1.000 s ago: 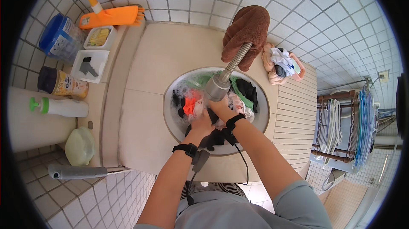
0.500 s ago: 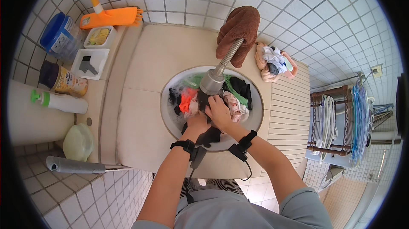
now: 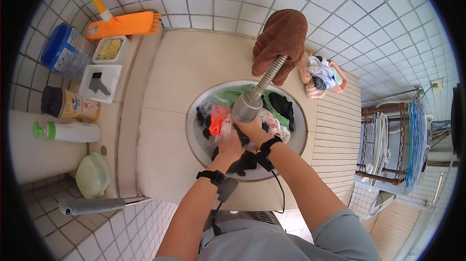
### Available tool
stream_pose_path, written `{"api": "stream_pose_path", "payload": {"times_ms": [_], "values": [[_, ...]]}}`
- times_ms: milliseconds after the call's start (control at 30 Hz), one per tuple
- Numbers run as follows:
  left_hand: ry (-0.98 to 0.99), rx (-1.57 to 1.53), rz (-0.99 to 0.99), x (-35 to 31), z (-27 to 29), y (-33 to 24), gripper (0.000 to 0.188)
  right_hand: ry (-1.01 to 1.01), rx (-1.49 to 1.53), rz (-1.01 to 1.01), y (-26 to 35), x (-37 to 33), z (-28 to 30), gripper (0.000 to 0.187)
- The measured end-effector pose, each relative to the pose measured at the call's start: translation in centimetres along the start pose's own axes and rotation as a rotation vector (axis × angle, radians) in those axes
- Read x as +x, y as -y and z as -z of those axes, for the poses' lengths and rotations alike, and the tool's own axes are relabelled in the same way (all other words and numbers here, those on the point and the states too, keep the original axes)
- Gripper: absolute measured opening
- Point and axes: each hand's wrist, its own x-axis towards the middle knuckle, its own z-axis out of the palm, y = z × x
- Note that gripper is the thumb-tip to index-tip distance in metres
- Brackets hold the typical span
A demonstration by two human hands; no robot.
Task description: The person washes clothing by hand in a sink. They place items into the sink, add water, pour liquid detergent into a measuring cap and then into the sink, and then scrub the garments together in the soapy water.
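Observation:
In the oval sink [image 3: 190, 140], several wet garments lie in sudsy water. My left hand [image 3: 230, 147] is closed on a black garment [image 3: 244, 139] near the middle. My right hand [image 3: 253, 130] grips the same garment from the other side, its fingertips partly hidden beneath the metal faucet head [image 3: 247, 108]. An orange-red cloth [image 3: 220, 119] floats left of the hands, and a pale patterned cloth [image 3: 278, 130] sits to the right. Green fabric [image 3: 275, 108] and another black piece [image 3: 281, 108] rest along the far right side. More black cloth [image 3: 242, 164] spreads by the near rim.
A brown towel [image 3: 281, 40] drapes over the flexible faucet neck. Small clothes [image 3: 320, 74] with a pink basket are piled at the back right. The left ledge holds a pump bottle [image 3: 73, 131], jars, trays and an orange broom [image 3: 124, 24]. Hangers [image 3: 415, 139] hang at the right.
My right hand has slid forward under the faucet head, which now covers its fingers. The hands remain together at the black garment. The whole view has shifted slightly.

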Motion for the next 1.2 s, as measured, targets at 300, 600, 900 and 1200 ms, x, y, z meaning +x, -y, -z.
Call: {"api": "stream_pose_path", "payload": {"times_ms": [300, 600, 900, 1200], "values": [[0.166, -0.180, -0.130, 2.1, 2.7, -5.9, 0.088, 0.107, -0.392, 0.077, -10.9, 2.9, 2.0, 0.033], [-0.007, 0.095, -0.211, -4.9, 6.3, -0.9, 0.082, 0.365, -0.646, 0.132, 1.6, -11.6, 11.2, 0.049], [-0.028, 0.105, -0.193, -7.3, 6.9, -0.2, 0.089, -0.138, 0.061, -0.018, -5.2, -9.4, 8.9, 0.028], [-0.301, -0.468, -0.074, -5.6, 5.9, 3.5, 0.021, -0.099, 0.989, -0.462, -1.2, -10.2, 19.0, 0.020]]}}
